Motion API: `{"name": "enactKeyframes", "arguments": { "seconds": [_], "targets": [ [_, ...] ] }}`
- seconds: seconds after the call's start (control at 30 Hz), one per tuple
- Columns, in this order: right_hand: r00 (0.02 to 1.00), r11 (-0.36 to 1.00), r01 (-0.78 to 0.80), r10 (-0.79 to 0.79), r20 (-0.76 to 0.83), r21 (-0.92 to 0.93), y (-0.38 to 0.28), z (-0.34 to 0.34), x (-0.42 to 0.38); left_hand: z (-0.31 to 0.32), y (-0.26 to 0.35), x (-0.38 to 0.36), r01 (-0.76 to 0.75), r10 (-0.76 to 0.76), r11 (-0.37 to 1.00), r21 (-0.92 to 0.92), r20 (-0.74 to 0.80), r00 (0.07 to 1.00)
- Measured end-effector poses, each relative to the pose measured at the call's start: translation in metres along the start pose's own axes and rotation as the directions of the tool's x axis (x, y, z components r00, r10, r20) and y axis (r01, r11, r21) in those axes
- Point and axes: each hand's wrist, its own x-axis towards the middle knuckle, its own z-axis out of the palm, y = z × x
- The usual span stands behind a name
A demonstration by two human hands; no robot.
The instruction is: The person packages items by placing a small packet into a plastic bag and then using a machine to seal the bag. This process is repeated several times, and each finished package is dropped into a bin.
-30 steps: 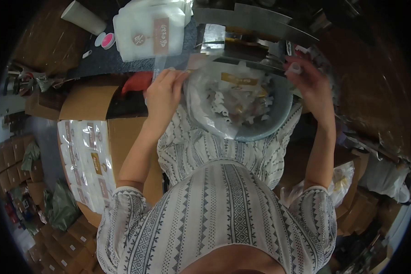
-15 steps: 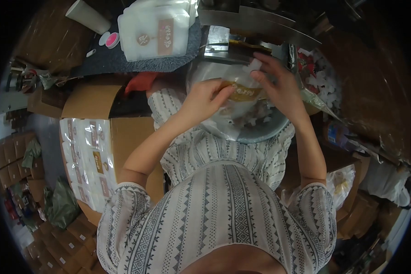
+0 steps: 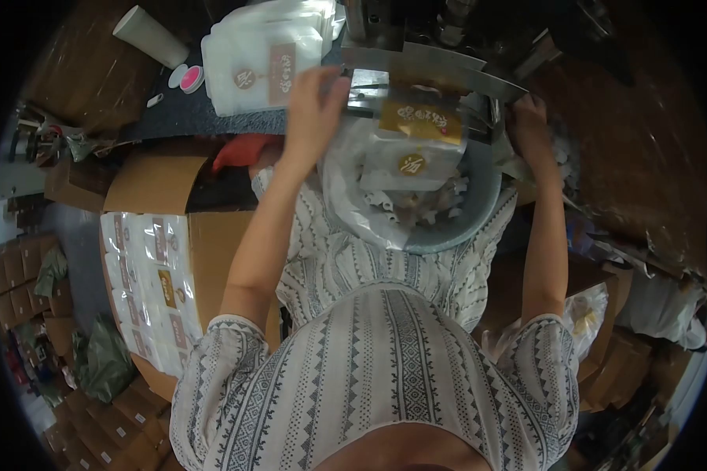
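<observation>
A clear plastic packet [image 3: 413,161] with a gold label hangs by its upper end at the metal plate of a machine [image 3: 448,72], above a grey-blue basin [image 3: 491,208]. My left hand [image 3: 313,118] is left of the packet, apart from it, beside a stack of printed plastic bags [image 3: 247,74]. Its thumb and forefinger are apart with nothing visible between them. My right hand [image 3: 529,129] is in shadow at the right end of the metal plate. Its fingers are bent, and whether they grip anything does not show. Small white pieces [image 3: 385,206] lie in the basin on my lap.
To the left, an open cardboard box [image 3: 226,251] holds rows of filled packets [image 3: 151,286]. A white cup [image 3: 151,37] and a small pink-topped jar [image 3: 191,79] are by the bag stack. Brown cartons [image 3: 106,420] are piled on the floor at lower left.
Both hands have left the packet, the left moving up and left, the right moving outward to the plate's end. The packet now hangs at the machine instead of being held over the basin.
</observation>
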Motion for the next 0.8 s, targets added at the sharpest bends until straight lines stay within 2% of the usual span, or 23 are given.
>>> {"name": "enactKeyframes", "arguments": {
  "seconds": [0.03, 0.07, 0.1, 0.13, 0.17, 0.2, 0.27, 0.3, 0.33, 0.37, 0.4, 0.47, 0.5, 0.57, 0.6, 0.67, 0.7, 0.77, 0.8],
  "targets": [
    [0.997, 0.997, -0.075, 0.075, 0.030, 0.024, -0.002, -0.002, 0.002, -0.015, -0.026, 0.007, -0.220, 0.288, 0.916, 0.334, -0.168, 0.943],
    [0.986, 0.987, -0.156, 0.153, 0.068, 0.047, -0.006, -0.004, 0.002, -0.021, -0.038, -0.004, -0.217, 0.284, 0.916, 0.337, -0.165, 0.945],
    [0.985, 0.986, -0.158, 0.155, 0.070, 0.050, -0.013, -0.011, 0.001, -0.026, -0.046, -0.019, -0.219, 0.270, 0.805, 0.552, -0.012, 0.963],
    [0.941, 0.953, -0.296, 0.279, 0.193, 0.064, -0.020, -0.019, 0.006, -0.031, -0.045, -0.029, -0.242, 0.223, 0.639, 0.730, 0.126, 0.967],
    [0.867, 0.901, -0.430, 0.393, 0.305, 0.060, -0.023, -0.028, 0.011, -0.031, -0.041, -0.040, -0.320, 0.305, 0.637, 0.702, 0.152, 0.940],
    [0.868, 0.899, -0.435, 0.400, 0.294, 0.059, -0.024, -0.034, 0.011, -0.038, -0.037, -0.041, -0.328, 0.317, 0.632, 0.702, 0.152, 0.936],
    [0.888, 0.859, -0.459, 0.437, 0.141, 0.228, -0.030, -0.051, 0.001, -0.055, -0.028, -0.050, -0.256, 0.162, 0.745, 0.616, 0.205, 0.965],
    [0.891, 0.862, -0.454, 0.432, 0.141, 0.225, -0.036, -0.067, 0.003, -0.058, -0.022, -0.054, -0.252, 0.161, 0.748, 0.614, 0.200, 0.966],
    [0.788, 0.677, -0.615, 0.516, 0.335, 0.404, -0.049, -0.089, 0.009, -0.060, -0.018, -0.058, -0.051, -0.008, 0.838, 0.544, 0.106, 0.994],
    [0.663, 0.426, -0.747, 0.523, 0.536, 0.510, -0.061, -0.102, 0.015, -0.061, -0.013, -0.060, 0.155, -0.188, 0.880, 0.448, 0.031, 0.982],
    [0.663, 0.426, -0.748, 0.522, 0.537, 0.509, -0.072, -0.107, 0.019, -0.059, -0.005, -0.062, 0.156, -0.190, 0.880, 0.448, 0.031, 0.981],
    [0.878, 0.496, -0.479, 0.250, 0.409, 0.724, -0.098, -0.111, 0.025, -0.048, 0.012, -0.064, -0.054, 0.104, 0.901, 0.431, -0.092, 0.990],
    [0.875, 0.494, -0.483, 0.252, 0.412, 0.723, -0.110, -0.109, 0.028, -0.048, 0.008, -0.059, -0.054, 0.102, 0.901, 0.431, -0.088, 0.991],
    [0.891, 0.454, -0.445, 0.144, 0.430, 0.772, -0.128, -0.100, 0.035, -0.051, -0.008, -0.035, -0.089, 0.249, 0.772, 0.629, -0.171, 0.953],
    [0.895, 0.454, -0.438, 0.140, 0.423, 0.776, -0.133, -0.098, 0.037, -0.049, -0.018, -0.032, -0.088, 0.253, 0.769, 0.633, -0.176, 0.951],
    [0.873, 0.460, -0.452, 0.053, 0.484, 0.765, -0.138, -0.094, 0.040, -0.039, -0.042, -0.034, -0.246, 0.339, 0.754, 0.608, -0.040, 0.940],
    [0.874, 0.459, -0.451, 0.052, 0.484, 0.765, -0.136, -0.092, 0.039, -0.043, -0.036, -0.036, -0.246, 0.340, 0.754, 0.609, -0.040, 0.940],
    [0.850, 0.481, -0.496, 0.099, 0.518, 0.723, -0.131, -0.088, 0.035, -0.053, -0.016, -0.049, -0.200, 0.211, 0.845, 0.495, 0.035, 0.977],
    [0.849, 0.479, -0.497, 0.094, 0.521, 0.724, -0.133, -0.090, 0.035, -0.053, -0.015, -0.055, -0.195, 0.205, 0.845, 0.498, 0.035, 0.978]
  ]
}}
